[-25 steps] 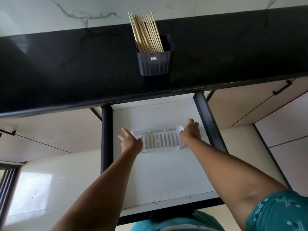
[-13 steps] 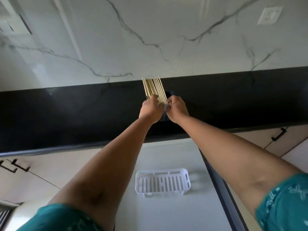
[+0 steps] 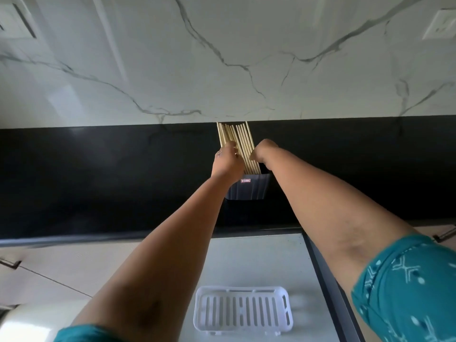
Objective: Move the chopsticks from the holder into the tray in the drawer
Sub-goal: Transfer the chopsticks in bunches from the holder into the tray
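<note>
I have both hands up at the chopsticks [image 3: 238,144], which stand bunched in the dark holder [image 3: 249,187] on the black table [image 3: 98,181], leaning back toward the wall. My left hand [image 3: 227,161] is curled around the left side of the bundle, fingers closed on some sticks, though how many I have I cannot tell. My right hand [image 3: 264,151] is folded against the right side, touching the outer sticks; whether it grips any or only steadies them I cannot tell from here. I judge I use both hands because the sticks are loose and fan out at the top, so pinching from two sides keeps them together as a bunch for the lift. None has left the holder yet.

The white slotted tray [image 3: 243,309] lies empty on the pale floor of the open drawer [image 3: 259,257], below the table edge and almost straight under the holder, so the carry should be a short drop toward me. It lies lengthwise across, which suits laying the sticks flat.

The table is glossy black stone; behind it rises a white marble wall [image 3: 222,58] with grey veins, with a switch plate [image 3: 441,23] at upper right. Beige cabinet fronts [image 3: 49,267] flank the drawer
</note>
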